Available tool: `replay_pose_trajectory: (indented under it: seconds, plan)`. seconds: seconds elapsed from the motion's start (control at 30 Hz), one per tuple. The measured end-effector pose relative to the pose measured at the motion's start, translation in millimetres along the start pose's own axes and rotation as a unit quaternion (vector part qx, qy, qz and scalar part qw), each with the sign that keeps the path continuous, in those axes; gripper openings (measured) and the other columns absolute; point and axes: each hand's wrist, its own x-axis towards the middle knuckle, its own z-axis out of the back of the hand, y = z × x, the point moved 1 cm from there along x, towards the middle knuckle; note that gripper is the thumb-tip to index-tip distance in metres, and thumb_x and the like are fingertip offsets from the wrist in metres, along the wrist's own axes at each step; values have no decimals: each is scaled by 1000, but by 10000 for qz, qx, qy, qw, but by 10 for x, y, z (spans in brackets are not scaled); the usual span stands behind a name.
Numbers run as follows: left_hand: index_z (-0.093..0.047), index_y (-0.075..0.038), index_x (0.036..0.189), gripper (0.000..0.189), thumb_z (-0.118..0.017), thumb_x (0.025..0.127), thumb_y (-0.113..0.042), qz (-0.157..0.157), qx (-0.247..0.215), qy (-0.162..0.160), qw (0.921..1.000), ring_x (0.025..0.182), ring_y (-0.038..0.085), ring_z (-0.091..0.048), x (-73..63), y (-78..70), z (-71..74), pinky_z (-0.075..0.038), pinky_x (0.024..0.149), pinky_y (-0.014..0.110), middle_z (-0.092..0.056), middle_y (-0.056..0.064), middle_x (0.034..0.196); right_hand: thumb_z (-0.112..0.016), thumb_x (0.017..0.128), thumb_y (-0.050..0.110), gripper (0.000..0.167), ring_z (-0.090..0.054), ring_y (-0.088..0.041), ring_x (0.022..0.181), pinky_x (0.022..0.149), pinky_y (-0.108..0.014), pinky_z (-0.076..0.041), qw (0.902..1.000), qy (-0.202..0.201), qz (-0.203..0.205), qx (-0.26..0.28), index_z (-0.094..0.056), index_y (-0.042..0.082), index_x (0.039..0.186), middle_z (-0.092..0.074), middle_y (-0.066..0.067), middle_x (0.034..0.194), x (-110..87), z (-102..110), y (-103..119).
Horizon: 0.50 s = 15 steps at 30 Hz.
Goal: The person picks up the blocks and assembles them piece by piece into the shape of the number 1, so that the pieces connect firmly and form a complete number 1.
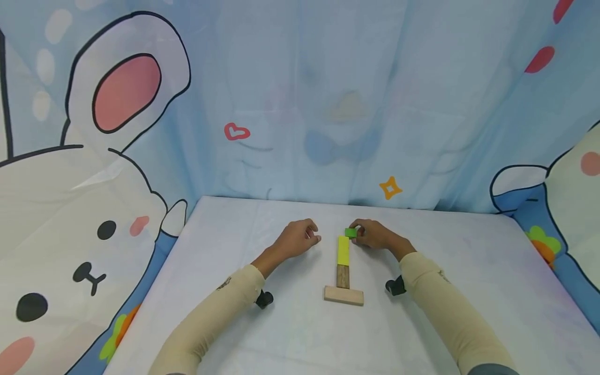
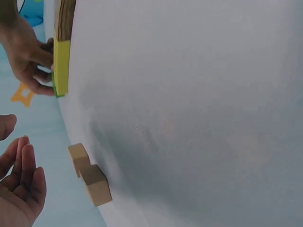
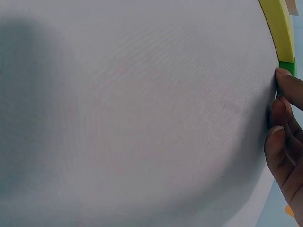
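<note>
A line of blocks runs away from me on the white table. A pale wooden block lies crosswise at the near end. Beyond it come a dark-grained wooden block and a yellow block. At the far end my right hand pinches a green block between thumb and fingers, up against the yellow one. My left hand is held to the left of the line, fingers loosely bent, with nothing in it. Two plain wooden blocks appear near it in the left wrist view.
A white cloth covers the table. Behind it hangs a light blue curtain with cartoon animals, which also covers both sides.
</note>
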Motion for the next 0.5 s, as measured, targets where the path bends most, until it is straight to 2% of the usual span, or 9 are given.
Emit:
replay_pose_trajectory:
  seconds: [0.23,0.37,0.5]
  plan:
    - [-66,-3,111,25,-69,95,-21,467,-484,-410,9969,87,16,-64,153,168,5,-51,76,27,-69,6,97,-69,96,19,40,-55,-23,95,86,-41,-46,9997,55,-208,105,-58,5,131,-63,-9,102,-5,-3,-8]
    - [-65,-2,113,27,-69,95,-22,734,-654,-454,9941,93,20,-63,198,240,6,-52,81,33,-68,9,103,-69,95,20,41,-56,-24,95,86,-42,-47,9995,41,-282,139,-58,5,131,-63,-10,103,-15,-11,4]
    - [-63,-2,117,31,-68,96,-24,947,-618,-413,9927,100,25,-62,230,292,-9,-51,87,39,-66,12,111,-69,95,20,41,-55,-24,95,86,-42,-47,9993,53,-325,153,-57,5,132,-63,-10,103,-28,-9,21]
